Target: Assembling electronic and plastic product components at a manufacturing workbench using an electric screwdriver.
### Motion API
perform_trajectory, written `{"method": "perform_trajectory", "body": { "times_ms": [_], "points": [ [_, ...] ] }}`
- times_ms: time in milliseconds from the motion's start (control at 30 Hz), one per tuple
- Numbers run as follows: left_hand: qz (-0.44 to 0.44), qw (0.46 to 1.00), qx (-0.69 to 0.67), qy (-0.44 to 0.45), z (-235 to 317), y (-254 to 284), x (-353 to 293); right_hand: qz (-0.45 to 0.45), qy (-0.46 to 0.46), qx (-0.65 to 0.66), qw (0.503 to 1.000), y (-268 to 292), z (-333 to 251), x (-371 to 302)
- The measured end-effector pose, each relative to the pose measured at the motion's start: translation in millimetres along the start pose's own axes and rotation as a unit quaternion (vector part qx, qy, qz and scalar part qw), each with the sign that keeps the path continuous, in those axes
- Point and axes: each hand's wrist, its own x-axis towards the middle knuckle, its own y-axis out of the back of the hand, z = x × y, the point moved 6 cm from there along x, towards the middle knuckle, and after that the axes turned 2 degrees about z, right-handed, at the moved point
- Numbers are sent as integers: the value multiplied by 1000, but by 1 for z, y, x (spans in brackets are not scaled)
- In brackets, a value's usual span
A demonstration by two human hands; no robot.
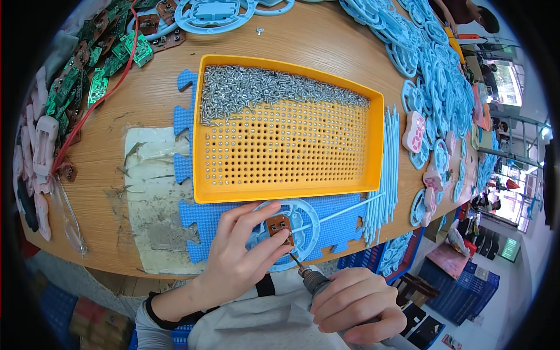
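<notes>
My left hand (248, 245) presses a small brown circuit board (279, 226) against a light blue round plastic part (311, 217), fingers bent over its rim. A thin blue rod (350, 206) sticks out from that part toward the right. In my right hand (359, 303) is a screwdriver (315, 280), gripped round its dark body, its bit pointing up and left to the board's lower edge. Whether the tip sits on a screw cannot be made out. Beneath the part lies a blue foam mat (335, 233).
A yellow perforated tray (286, 195) holds many small screws (268, 84). Blue rods (388, 157) lie right of it, with blue plastic parts (437, 81) heaped beyond. Green circuit boards (98, 86), a red cable (111, 96) and pale pink casings (44, 146) crowd the left edge.
</notes>
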Motion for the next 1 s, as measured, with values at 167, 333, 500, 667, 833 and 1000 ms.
{"method": "perform_trajectory", "body": {
  "times_ms": [167,333,500,667,833,1000],
  "points": [
    [0,1000,4,1,0,0,0,-8,-14,11,1000,0,5,-5],
    [0,1000,8,1,0,0,0,26,44,-11,999,-8,5,3],
    [-1,1000,6,-3,1,-2,0,21,53,0,998,-9,8,-8],
    [6,1000,9,-6,3,1,0,1,12,18,1000,-10,11,-7],
    [5,1000,7,-6,1,-2,1,-41,4,131,991,-2,20,4],
    [0,1000,6,-3,2,0,2,-33,-10,164,986,0,19,12]
  ]
}}
